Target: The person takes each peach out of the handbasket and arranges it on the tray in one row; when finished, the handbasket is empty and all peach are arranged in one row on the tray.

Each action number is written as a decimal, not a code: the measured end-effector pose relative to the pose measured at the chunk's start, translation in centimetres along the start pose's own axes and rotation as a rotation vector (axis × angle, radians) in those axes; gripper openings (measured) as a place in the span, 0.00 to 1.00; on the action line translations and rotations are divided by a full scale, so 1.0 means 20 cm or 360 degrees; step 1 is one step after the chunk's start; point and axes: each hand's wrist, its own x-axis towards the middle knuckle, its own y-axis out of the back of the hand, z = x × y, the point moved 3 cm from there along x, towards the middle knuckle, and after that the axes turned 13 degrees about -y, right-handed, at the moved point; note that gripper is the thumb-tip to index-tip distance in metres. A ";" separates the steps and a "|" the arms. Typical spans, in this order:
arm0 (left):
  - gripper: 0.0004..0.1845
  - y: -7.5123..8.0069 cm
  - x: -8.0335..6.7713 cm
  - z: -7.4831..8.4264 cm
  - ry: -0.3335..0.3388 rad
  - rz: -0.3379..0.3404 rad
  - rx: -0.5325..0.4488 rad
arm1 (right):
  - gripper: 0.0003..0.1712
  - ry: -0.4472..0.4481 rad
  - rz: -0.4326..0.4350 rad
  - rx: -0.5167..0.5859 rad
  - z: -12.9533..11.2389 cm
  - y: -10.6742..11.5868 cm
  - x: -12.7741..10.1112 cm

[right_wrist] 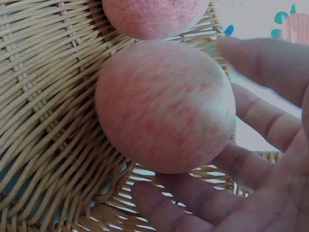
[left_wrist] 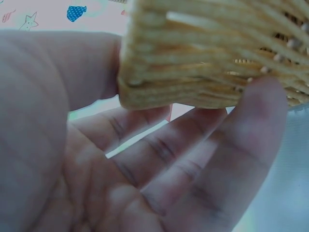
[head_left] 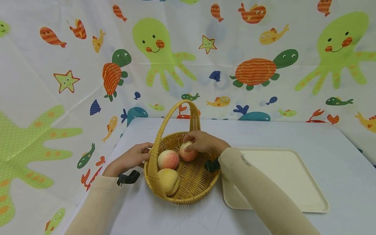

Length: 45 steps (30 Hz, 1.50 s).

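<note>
A round wicker basket [head_left: 188, 196] with a tall hoop handle stands on the table, holding three peaches. My right hand [head_left: 202, 142] reaches into it, its fingers curled round a pink-and-cream peach [right_wrist: 164, 106] near the far side. In the right wrist view the thumb tip lies close by that peach's edge. Next to it are a red-speckled peach [head_left: 168, 159] and, nearer me, a yellow peach [head_left: 169, 181]. With my left hand [head_left: 133, 159] I grip the basket's left side; the left wrist view has wicker [left_wrist: 193, 58] between the digits and fingertips against it.
A cream rectangular tray [head_left: 276, 173] lies right of the basket, partly covered by my right forearm. The white table [head_left: 337, 156] ends at a hanging cloth [head_left: 188, 65] printed with sea animals, which also runs along the left side.
</note>
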 end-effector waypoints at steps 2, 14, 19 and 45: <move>0.24 0.00 0.00 0.00 0.0006 -0.0003 -0.0001 | 0.19 -0.0021 -0.0010 -0.0010 0.00 0.00 0.00; 0.26 0.00 0.00 0.01 0.0018 -0.0007 -0.0001 | 0.32 -0.0068 -0.0199 -0.0120 0.03 -0.02 -0.01; 0.25 0.00 0.00 0.01 0.0014 -0.0015 -0.0009 | 0.32 -0.0091 -0.0250 -0.0164 0.04 -0.03 -0.02; 0.23 0.00 0.01 0.00 0.0036 -0.0013 0.0012 | 0.32 -0.0070 -0.0250 -0.0084 0.05 -0.04 -0.07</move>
